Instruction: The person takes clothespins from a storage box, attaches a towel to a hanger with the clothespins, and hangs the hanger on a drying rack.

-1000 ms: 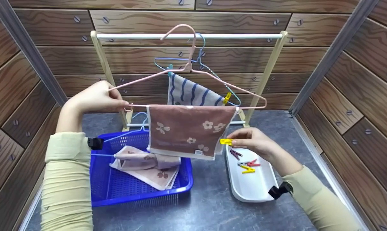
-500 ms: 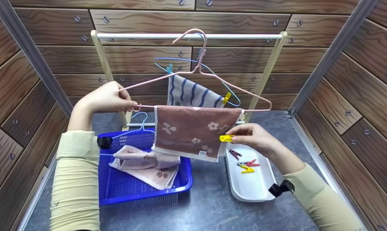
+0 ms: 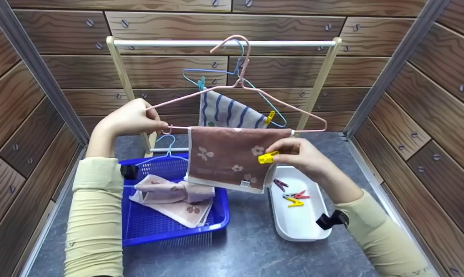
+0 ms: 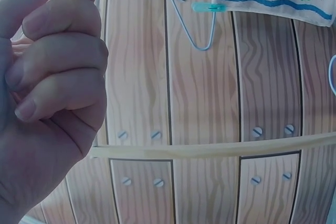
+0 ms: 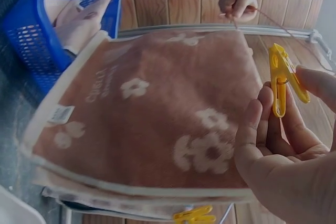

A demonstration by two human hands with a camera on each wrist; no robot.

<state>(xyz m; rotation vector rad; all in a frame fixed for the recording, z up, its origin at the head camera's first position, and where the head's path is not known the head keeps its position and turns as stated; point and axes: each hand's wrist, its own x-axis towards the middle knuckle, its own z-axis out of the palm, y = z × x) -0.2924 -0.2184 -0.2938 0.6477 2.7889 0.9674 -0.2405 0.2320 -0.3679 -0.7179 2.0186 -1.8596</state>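
Holding pink hanger point(image 3: 240, 83) w/ L hand point(image 3: 132, 117), brown towel point(image 3: 228, 154) over bar; R hand point(image 3: 308, 159) pinching yellow peg point(image 3: 267, 157) nr towel.

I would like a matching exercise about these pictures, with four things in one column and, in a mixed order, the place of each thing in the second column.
Things
1. pink hanger
2. blue-striped towel
3. brown flowered towel
4. dark purple clothespin

Places
A. in the white tray
B. in the grip of the left hand
C. draped over the lower bar of the pink hanger
D. clipped to a blue hanger

Right pairs: 1-B, 2-D, 3-C, 4-A
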